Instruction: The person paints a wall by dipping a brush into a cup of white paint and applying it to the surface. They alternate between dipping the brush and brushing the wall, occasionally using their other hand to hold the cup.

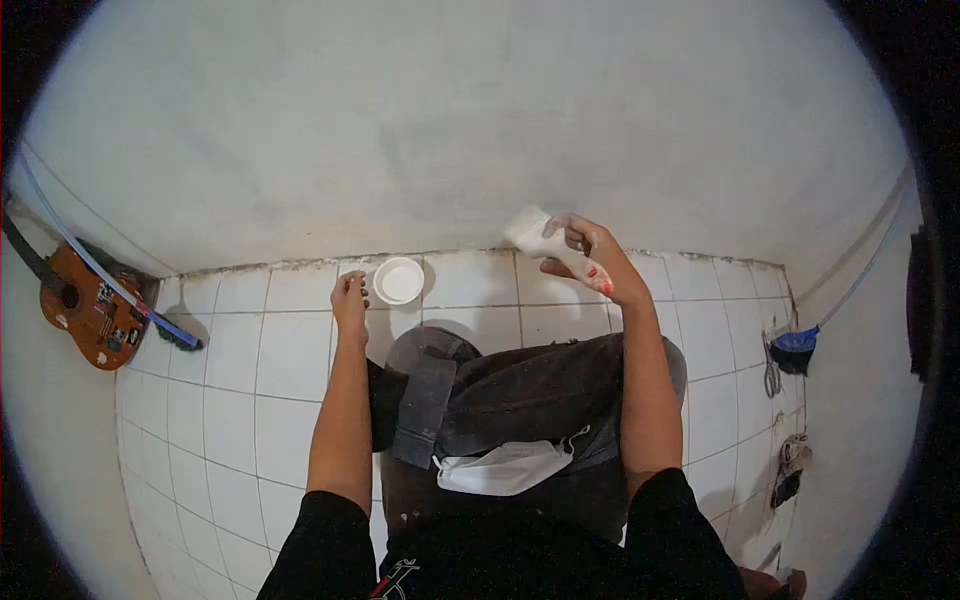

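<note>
The person crouches on the white tiled floor (240, 350) facing a pale plastered wall (450, 130), and the work in hand looks like rubbing or dabbing the rough seam where that wall meets the tiles. A small white bowl (399, 280) sits on the floor right at the seam. To the right of the bowl, the right hand (585, 255) has its fingers curled shut around a white wad (530, 232) (cloth or sponge, too small to tell) and presses it against the foot of the wall just above the seam. Just left of the bowl, the left hand (350, 300) is open and holds nothing, its fingertips propped on a tile as a brace. Nearer the person than the bowl, a white face mask (505, 468) hangs over the lap. Far left of the bowl a ukulele (90, 305) leans on the wall beside a blue-handled brush (180, 335). By my reading, the next move calls for firm, even pressure along the seam, with the wad reloaded at the bowl by a short reach left.
</note>
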A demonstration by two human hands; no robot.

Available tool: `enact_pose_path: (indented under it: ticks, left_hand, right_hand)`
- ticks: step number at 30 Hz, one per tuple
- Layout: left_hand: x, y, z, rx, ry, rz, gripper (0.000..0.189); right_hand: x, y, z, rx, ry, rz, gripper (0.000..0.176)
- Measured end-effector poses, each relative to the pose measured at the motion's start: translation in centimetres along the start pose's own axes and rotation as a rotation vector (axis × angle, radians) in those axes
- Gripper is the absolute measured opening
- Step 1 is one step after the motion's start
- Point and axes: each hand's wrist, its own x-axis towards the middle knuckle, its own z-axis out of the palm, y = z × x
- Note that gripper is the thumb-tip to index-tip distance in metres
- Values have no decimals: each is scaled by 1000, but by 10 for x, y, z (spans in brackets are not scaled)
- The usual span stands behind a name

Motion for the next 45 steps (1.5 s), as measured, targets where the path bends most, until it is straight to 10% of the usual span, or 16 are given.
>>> enact_pose_path:
  ticks: [2, 16, 26, 36, 45]
  left_hand:
    - [-1, 2, 1, 0, 11, -20, 15]
    - [0, 3, 1, -75, 30, -62, 16]
    - [2, 1, 4, -52, 58, -60, 17]
    - [5, -8, 1, -25, 21, -47, 19]
    - [12, -8, 8, -53, 15, -176, 19]
  right_hand:
    - [5, 2, 3, -413, 191, -35, 31]
    - [14, 29, 1, -459, 290, -5, 25]
    - [47, -17, 37, -71, 439, -115, 28]
    - [119, 45, 164, -520, 236, -379, 30]
    - [129, 55, 179, -574, 49, -206, 39]
